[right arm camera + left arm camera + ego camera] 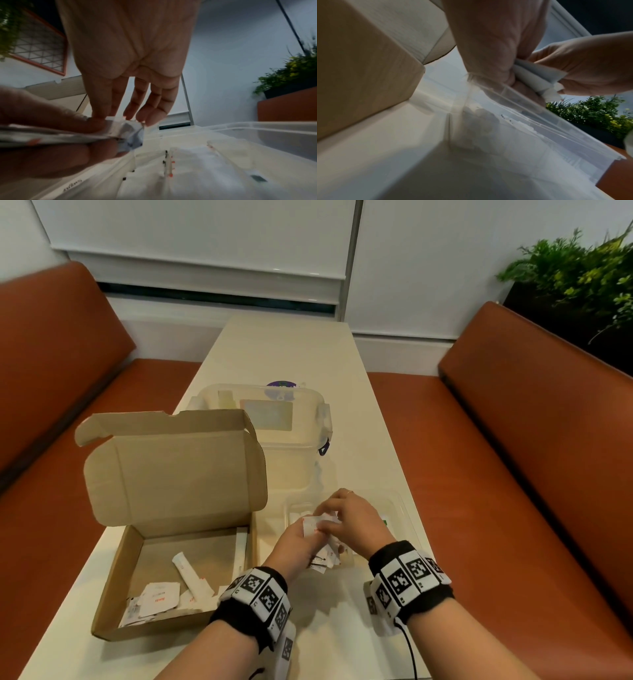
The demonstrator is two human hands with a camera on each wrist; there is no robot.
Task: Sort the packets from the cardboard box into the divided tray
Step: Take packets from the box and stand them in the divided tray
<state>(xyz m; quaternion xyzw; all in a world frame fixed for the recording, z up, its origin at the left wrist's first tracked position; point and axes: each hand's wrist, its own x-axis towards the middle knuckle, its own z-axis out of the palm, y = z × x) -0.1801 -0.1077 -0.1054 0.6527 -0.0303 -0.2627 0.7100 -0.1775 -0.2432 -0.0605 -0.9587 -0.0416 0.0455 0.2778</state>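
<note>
1. At far left, the cardboard box [164,542] is sitting open on the table [342,628], lid propped upright; several packets [159,599] and one long stick packet [190,575] are lying on its floor, still waiting to be sorted.

2. Your left hand [298,542] is reaching rightward past the box wall, fingers curled round a small bundle of white packets [317,529], gripping it from below over the near-left corner of the divided tray [406,508].

3. Your right hand [352,522] is meeting it from the other side, fingertips [149,121] lightly pinching the top packet's edge, the other fingers extended and relaxed rather than closed.

4. The clear tray is lying directly beneath both hands, dividers running away from you, with white packets already resting in its compartments [197,162]; which compartment suits the pinched one cannot be told.

5. Judging from this, the right hand is the nearer one for the drop: the tray's open compartments are spreading to its right and below, so a short peel and lowering should do.

6. Behind, a lidded clear container [274,422] is standing unused.
</note>
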